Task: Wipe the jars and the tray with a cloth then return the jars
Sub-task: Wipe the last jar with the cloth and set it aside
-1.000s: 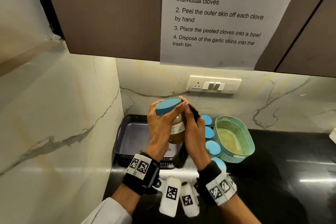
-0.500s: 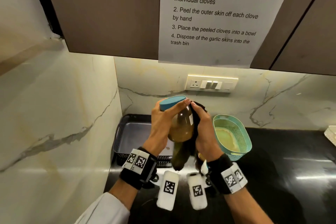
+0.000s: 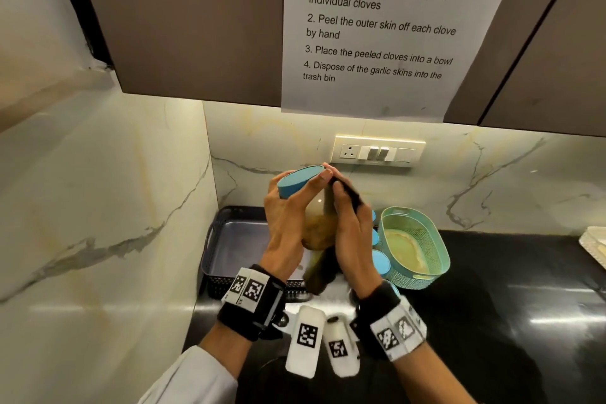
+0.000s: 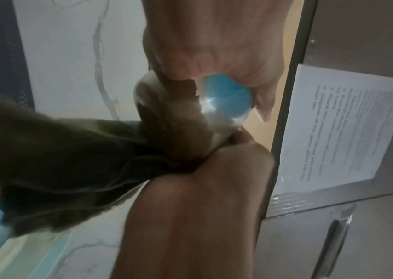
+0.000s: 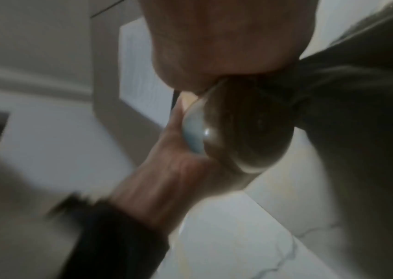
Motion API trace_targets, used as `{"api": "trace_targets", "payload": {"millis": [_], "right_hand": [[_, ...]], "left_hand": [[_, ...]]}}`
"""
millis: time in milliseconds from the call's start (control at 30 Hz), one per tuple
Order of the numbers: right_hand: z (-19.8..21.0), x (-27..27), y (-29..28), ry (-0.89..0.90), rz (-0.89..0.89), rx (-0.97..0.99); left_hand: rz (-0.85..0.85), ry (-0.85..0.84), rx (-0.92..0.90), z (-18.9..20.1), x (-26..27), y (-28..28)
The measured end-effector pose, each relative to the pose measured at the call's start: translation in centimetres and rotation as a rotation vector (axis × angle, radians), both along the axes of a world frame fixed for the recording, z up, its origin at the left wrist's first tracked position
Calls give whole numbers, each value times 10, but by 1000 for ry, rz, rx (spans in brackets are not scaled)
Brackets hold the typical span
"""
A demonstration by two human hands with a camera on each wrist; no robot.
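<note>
- Jar (image 3: 319,223), glass with a blue lid (image 3: 300,180): you hold it tilted in the air above the front of the dark tray (image 3: 236,239), close to the wall corner. It carries a brownish filling.
- Left hand (image 3: 285,229): fingers curled round the lid end and shoulder of the jar, carrying its weight.
- Right hand (image 3: 352,239): closed on the dark cloth (image 3: 323,272), pressing it against the jar's side; the loose end of the cloth hangs below your palms.
- Handling, as a judgement: glass is rigid, smooth and breakable, and the filling adds weight. Expect it to slip if the cloth is damp. Keep your hold at the lid and shoulder, where the left hand sits now, and wipe the body with the cloth hand.
- Cloth: soft and limp; bunch it in the palm so the hanging end does not catch on anything below.
- Other jars (image 3: 380,259): blue lids show just right of your hands, between the tray and the green basket (image 3: 426,239), standing on the black counter (image 3: 508,305).
- Tray: no jars stand in its visible part; whether it has been wiped cannot be told.
- Writing: no brand or label can be read on the jar. The paper sheet (image 3: 377,26) on the cupboard reads "TASK GOAL", then four steps on separating garlic, peeling cloves, placing them in a bowl and binning the skins. That text does not match your wiping task.
</note>
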State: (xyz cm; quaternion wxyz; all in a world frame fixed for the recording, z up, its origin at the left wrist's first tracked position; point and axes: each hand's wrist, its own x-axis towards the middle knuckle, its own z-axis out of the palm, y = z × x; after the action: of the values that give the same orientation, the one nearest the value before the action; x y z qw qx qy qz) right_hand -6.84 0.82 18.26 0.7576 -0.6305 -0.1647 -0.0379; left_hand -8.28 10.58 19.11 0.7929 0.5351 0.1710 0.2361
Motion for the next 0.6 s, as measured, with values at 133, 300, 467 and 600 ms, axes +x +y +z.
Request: {"api": "trace_targets", "payload": {"millis": [133, 300, 467, 600], "right_hand": [[-33, -29, 10, -412, -117, -257], [-35, -2, 4, -593, 37, -285], [0, 4, 3, 14, 76, 23], [-23, -14, 11, -526, -75, -319]], "left_hand": [[14, 16, -83, -5, 4, 11], [-15, 19, -169, -11, 3, 16], [46, 63, -129, 0, 7, 7], [80, 56, -178, 0, 13, 11]]}}
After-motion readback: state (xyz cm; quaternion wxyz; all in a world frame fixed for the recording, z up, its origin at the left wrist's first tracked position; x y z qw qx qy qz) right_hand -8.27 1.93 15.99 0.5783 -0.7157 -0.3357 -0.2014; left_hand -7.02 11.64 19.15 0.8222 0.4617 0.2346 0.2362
